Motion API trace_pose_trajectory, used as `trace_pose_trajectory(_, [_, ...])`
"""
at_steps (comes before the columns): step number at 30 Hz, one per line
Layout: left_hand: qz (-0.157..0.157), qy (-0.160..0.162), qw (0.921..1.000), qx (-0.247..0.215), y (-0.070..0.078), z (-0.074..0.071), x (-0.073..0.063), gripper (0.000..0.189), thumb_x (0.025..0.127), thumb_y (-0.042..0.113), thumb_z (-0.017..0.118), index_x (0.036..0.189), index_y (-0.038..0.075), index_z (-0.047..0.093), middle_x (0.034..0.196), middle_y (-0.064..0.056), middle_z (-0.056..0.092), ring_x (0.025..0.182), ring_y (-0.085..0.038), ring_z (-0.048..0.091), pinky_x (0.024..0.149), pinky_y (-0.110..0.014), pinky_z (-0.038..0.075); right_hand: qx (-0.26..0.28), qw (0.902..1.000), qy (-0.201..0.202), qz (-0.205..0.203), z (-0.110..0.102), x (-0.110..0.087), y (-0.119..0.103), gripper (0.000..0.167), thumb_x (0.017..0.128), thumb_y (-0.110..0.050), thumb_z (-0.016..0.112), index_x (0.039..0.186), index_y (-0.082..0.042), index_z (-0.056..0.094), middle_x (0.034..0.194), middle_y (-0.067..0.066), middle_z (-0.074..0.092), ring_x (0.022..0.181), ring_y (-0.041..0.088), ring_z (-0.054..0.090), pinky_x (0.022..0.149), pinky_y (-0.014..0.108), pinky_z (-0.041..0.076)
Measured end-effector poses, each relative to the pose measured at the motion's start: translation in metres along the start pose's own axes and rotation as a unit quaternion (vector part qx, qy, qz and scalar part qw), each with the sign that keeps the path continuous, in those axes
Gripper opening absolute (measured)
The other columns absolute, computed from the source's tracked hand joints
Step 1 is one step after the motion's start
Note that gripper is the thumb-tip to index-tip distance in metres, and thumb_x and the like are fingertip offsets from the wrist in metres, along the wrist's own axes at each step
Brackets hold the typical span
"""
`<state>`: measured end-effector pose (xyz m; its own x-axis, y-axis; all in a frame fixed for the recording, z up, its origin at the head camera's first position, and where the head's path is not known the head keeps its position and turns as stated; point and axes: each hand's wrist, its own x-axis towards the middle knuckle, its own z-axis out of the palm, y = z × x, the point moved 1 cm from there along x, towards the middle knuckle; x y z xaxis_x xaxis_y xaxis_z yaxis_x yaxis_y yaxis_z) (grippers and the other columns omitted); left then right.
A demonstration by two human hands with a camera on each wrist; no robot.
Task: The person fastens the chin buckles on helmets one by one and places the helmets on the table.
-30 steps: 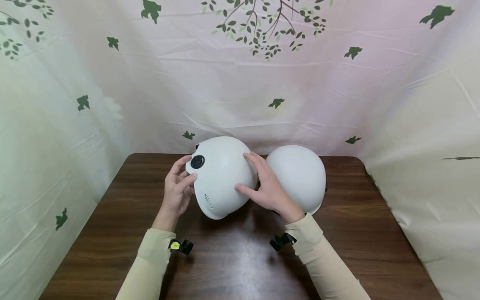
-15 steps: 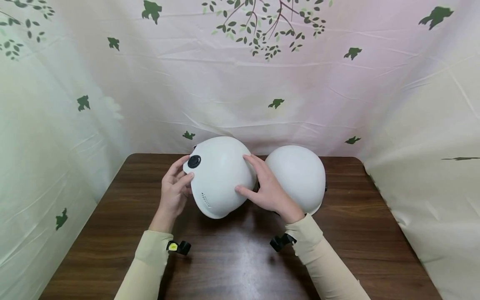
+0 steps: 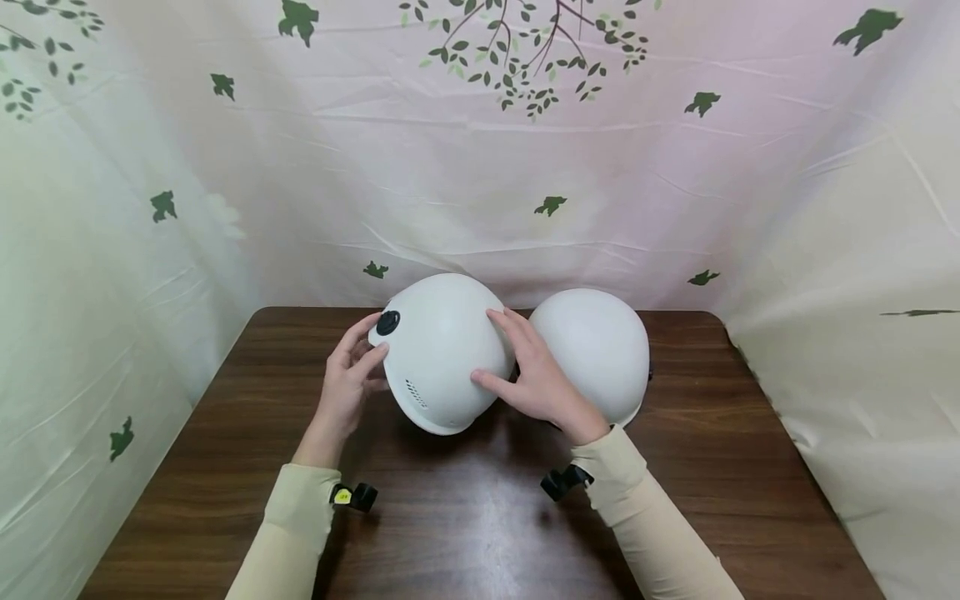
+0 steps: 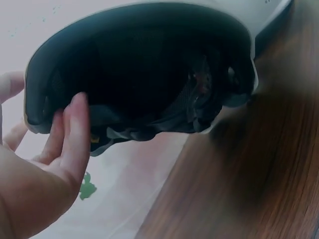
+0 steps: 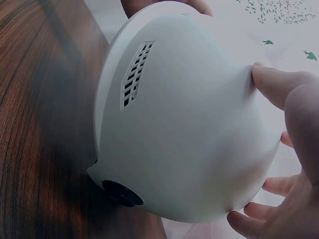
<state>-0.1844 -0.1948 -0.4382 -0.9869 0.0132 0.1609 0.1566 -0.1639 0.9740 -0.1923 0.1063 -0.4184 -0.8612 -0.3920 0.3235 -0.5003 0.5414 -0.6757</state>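
Note:
Between my hands is a white helmet [image 3: 446, 358], tilted on its side above the table. A round black dial [image 3: 387, 322] sits near its edge, and a slotted vent [image 5: 136, 75] shows on the shell. My left hand [image 3: 348, 379] grips the edge beside the dial, its thumb outside. In the left wrist view the fingers [image 4: 79, 117] reach inside the dark padded lining [image 4: 139, 69]. My right hand [image 3: 536, 375] cups the crown with thumb and fingers spread, fingertips [image 5: 241, 223] against the shell. A second white helmet [image 3: 596, 354] rests dome up, just right of my right hand.
Both helmets are toward the back of the dark wooden table [image 3: 480, 517]. A pale cloth backdrop [image 3: 465, 183] with printed leaves and birds stands behind the table and along its sides. Small black cameras [image 3: 363, 497] are strapped to both wrists.
My left hand has shifted slightly left with the dial side of the helmet, turning the helmet a little. My right hand stays on the crown, and the second helmet has not moved.

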Motion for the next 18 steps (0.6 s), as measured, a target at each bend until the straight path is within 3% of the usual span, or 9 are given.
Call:
trace_pose_trajectory(9, [0.026, 0.04, 0.9923, 0.115, -0.001, -0.007, -0.002, 0.046, 0.102, 0.014, 0.07, 0.147, 0.009, 0.06, 0.121, -0.005, 0.064, 0.091, -0.014, 0.063, 0.074, -0.025, 0.061, -0.007, 0.9999, -0.009, 0.009, 0.0, -0.002, 0.003, 0.085, 0.093, -0.048, 0.077, 0.164, -0.028, 0.033, 0.17, 0.014, 0.025, 0.157, 0.034, 0.027, 0.118, 0.063, 0.035])
trace_pose_trajectory(18, [0.023, 0.052, 0.9857, 0.159, -0.012, -0.014, -0.007, 0.049, 0.097, 0.017, 0.077, 0.143, 0.005, 0.063, 0.136, -0.017, 0.066, 0.113, -0.019, 0.06, 0.092, -0.021, 0.05, -0.013, 0.9994, -0.022, 0.021, 0.003, -0.004, 0.006, 0.086, 0.093, -0.049, 0.078, 0.164, -0.03, 0.033, 0.171, 0.016, 0.021, 0.154, 0.038, 0.031, 0.116, 0.063, 0.037])
